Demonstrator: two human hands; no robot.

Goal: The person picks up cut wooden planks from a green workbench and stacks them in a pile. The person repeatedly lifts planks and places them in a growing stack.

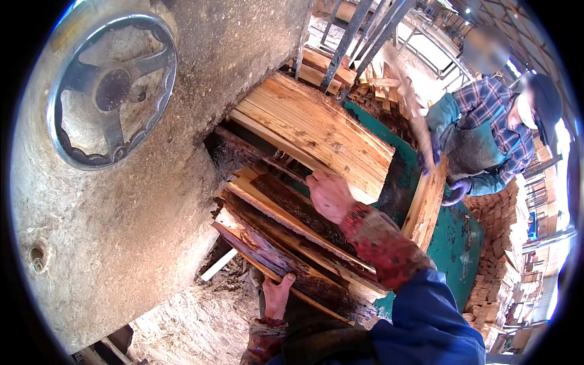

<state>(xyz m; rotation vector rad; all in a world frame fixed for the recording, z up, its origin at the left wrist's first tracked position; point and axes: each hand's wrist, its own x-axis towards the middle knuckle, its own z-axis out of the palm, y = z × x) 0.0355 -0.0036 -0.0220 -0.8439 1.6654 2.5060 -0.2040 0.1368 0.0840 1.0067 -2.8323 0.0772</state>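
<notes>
My left hand (277,297) grips the near edge of a bark-edged wooden slab (261,246), its thumb on top and its other fingers hidden below. This slab lies beside several rough boards (292,210) with dark bark on them. My right hand (330,196) is closed at the end of a thin, rusty-looking rod (261,157), which runs out from the machine's side. Just beyond the right hand sits a stack of pale sawn planks (322,131), partly on the green table (453,243).
The machine's large dusty panel (164,219) with a metal handwheel (112,91) fills the left. Across the table a co-worker (486,134) in gloves handles a blurred board (413,109); another board (426,204) lies before them. Stacked wood pieces (496,243) stand at right. Sawdust (188,322) covers the floor.
</notes>
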